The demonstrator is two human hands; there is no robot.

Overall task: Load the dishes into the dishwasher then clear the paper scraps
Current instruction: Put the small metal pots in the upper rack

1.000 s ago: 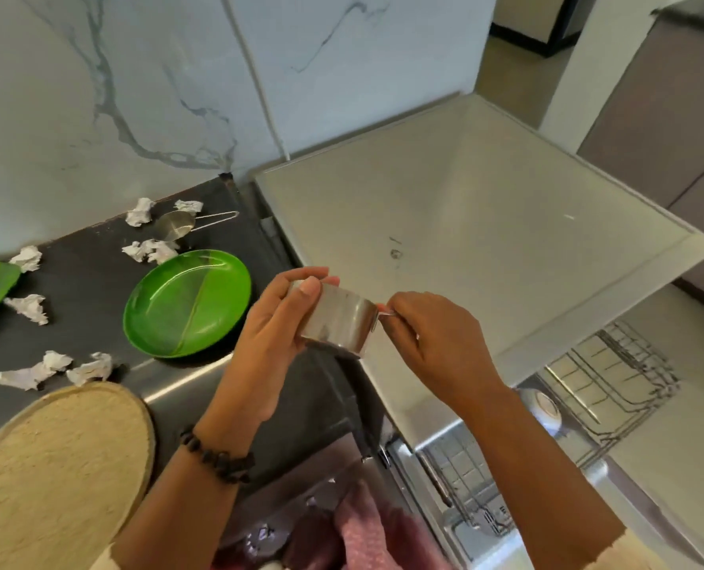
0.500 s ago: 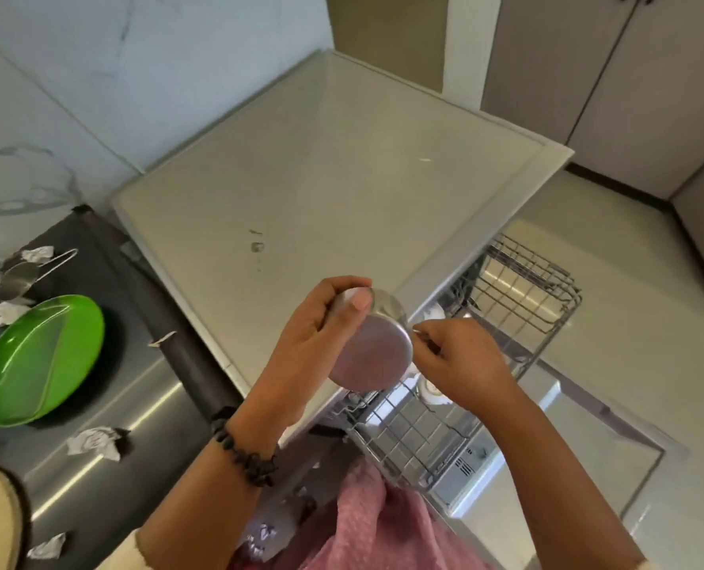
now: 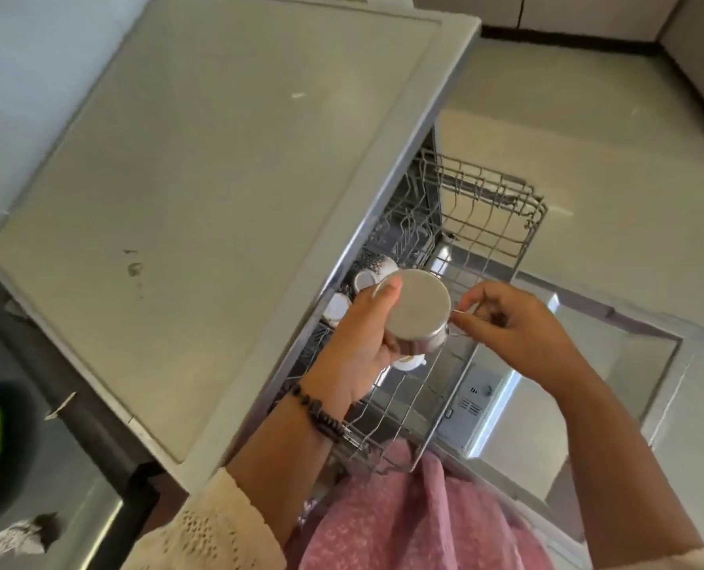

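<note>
Both hands hold a small round steel cup [image 3: 418, 310] bottom-up above the pulled-out grey wire dishwasher rack [image 3: 486, 224]: left hand [image 3: 362, 343] wraps its body, right hand [image 3: 514, 327] pinches its thin handle.

A kitchen seen from above. A large pale grey-beige worktop [image 3: 227, 191] with a lighter raised border fills the upper left, marked by a few small stains near its left side. Behind it stands a pale wall [image 3: 33, 67]. To the lower left runs a dark table [image 3: 74, 479] with a shiny steel strip. On the right, a smooth beige floor [image 3: 588, 129] catches soft daylight. Grey-brown cabinet doors [image 3: 588, 10] with a dark plinth line the top edge.
</note>
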